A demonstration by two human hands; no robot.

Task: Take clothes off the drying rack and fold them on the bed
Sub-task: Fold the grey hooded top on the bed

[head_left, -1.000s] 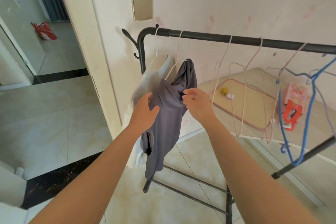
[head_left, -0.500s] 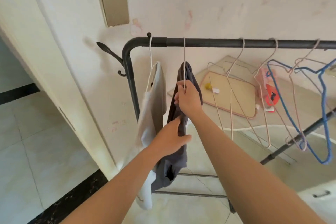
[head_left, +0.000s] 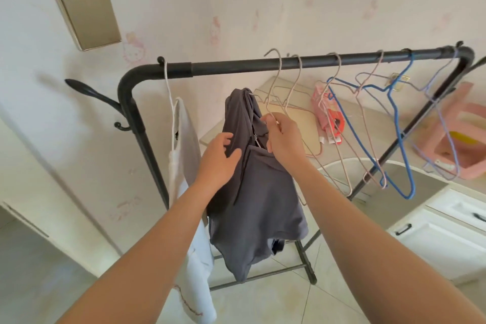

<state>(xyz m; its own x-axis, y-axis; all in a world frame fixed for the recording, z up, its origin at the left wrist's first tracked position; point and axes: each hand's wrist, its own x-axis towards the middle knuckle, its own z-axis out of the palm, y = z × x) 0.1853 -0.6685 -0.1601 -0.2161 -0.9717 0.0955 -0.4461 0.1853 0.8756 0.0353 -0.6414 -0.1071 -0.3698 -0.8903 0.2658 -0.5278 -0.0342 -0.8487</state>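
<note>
Rack (head_left: 263, 64) of black tube is seen before a pale wall, top bar running left to right. Counter (head_left: 368, 123) lies behind it, with white drawers (head_left: 447, 234) below at the right. Grey garment (head_left: 257, 192) is hung under the bar near the middle on a pale wire hanger (head_left: 273, 88); whether its hook bears on the bar cannot be told. White garment (head_left: 184, 144) is hung just left of it, near the rack's corner. Pink basket (head_left: 452, 144) is set on the counter at far right. Left hand (head_left: 218, 160) is laid on the grey garment's upper left side, fingers (head_left: 226, 139) loosely spread, nothing gripped. Right hand (head_left: 282, 139) is held at the garment's neck, fingers (head_left: 271, 123) pinched on the hanger wire. Bare hangers, one blue (head_left: 397, 123), are hung along the bar to the right.
</note>
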